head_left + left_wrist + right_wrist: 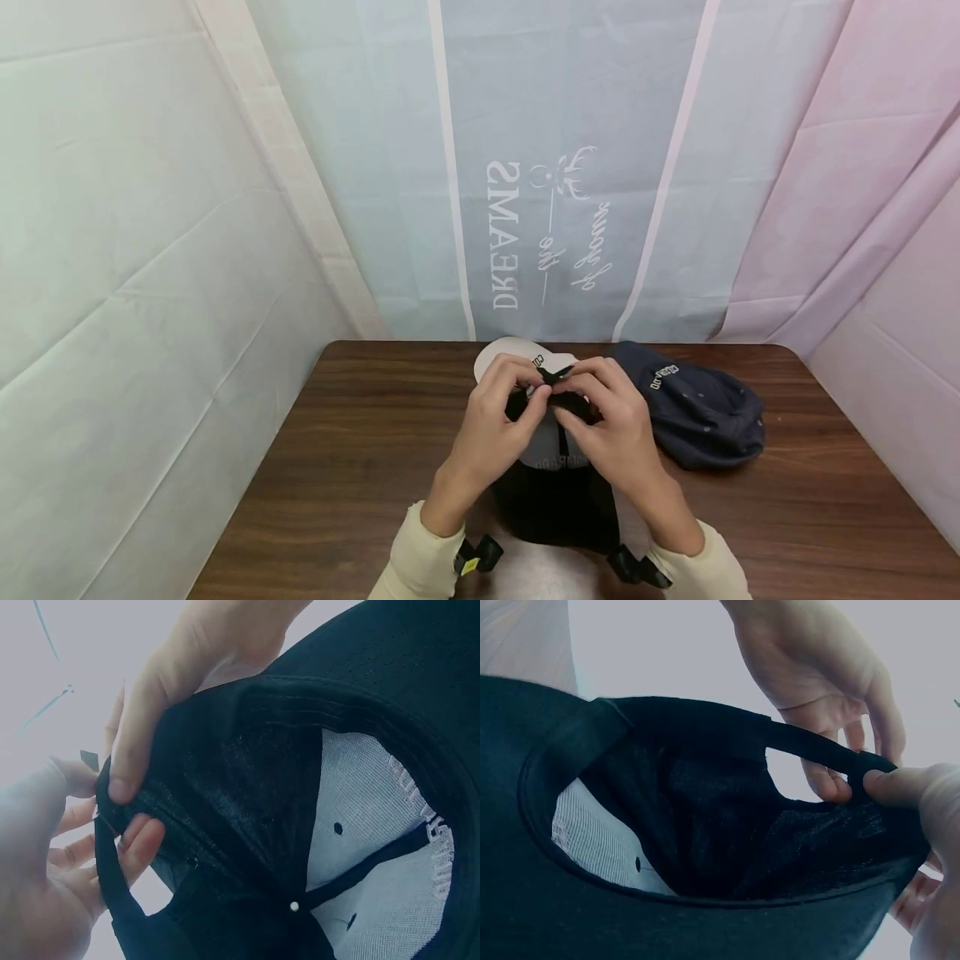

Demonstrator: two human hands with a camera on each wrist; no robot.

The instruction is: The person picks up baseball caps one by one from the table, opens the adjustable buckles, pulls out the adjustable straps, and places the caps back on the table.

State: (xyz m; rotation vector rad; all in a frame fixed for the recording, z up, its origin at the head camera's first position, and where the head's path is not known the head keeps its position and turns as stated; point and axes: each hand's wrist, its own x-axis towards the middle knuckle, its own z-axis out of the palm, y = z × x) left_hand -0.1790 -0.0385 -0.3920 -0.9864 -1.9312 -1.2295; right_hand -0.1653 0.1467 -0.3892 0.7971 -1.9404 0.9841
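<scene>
A black baseball cap (555, 508) is held inside-up above the table, its brim toward me and its back strap (112, 870) away from me. My left hand (491, 425) pinches the strap between thumb and fingers. Opposite it, my right hand (617, 425) grips the cap's edge where the strap meets it, with the thumb pressed on the inner side in the right wrist view. The hands nearly touch at the strap. Pale mesh-like lining (367, 802) shows inside the front panels. The strap's exact fastening is hidden by fingers.
A white cap (495, 350) lies behind my hands at the table's back edge, partly covered. To the right rests a navy cap (705, 417) with light lettering. The brown wooden table (360, 467) meets a printed cloth (397, 208) at the back.
</scene>
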